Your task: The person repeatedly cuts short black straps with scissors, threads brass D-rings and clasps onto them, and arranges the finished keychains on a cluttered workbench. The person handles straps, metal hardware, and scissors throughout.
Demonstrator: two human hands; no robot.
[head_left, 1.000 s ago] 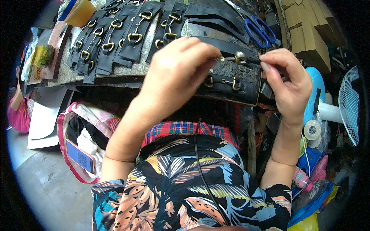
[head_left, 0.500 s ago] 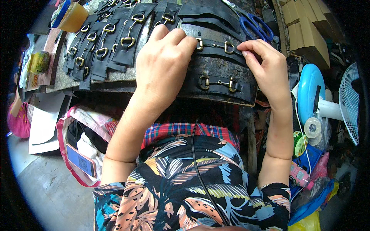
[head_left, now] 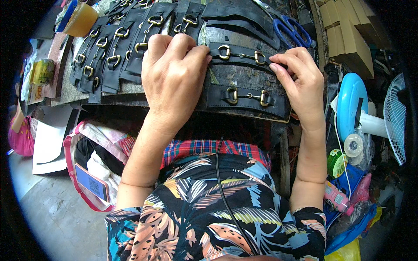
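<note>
Between my hands lies a black leather strap (head_left: 242, 55) with a brass horsebit buckle (head_left: 246, 55) along its middle. My left hand (head_left: 174, 76) is closed at the strap's left end, fingertips pressed together and partly hidden behind the knuckles. Thumb and forefinger of my right hand (head_left: 300, 76) pinch the strap's right end. Nearer to me, a second black leather strap (head_left: 217, 98) with the same kind of buckle rests along the front edge of the worktable (head_left: 244, 77). Beyond the held strap are plain black leather strips (head_left: 237, 16).
Several buckled black straps (head_left: 117, 52) lie overlapped at the left. Blue-handled scissors (head_left: 292, 31) sit beyond my right hand. An amber tub (head_left: 80, 19) stands at the far left. Cardboard boxes (head_left: 348, 43) and a blue-and-white fan (head_left: 352, 106) are on the right.
My left hand has shifted left and slightly toward me, uncovering the held strap's left ring and the nearer strap's left end. The right hand stays at the strap's right end.
</note>
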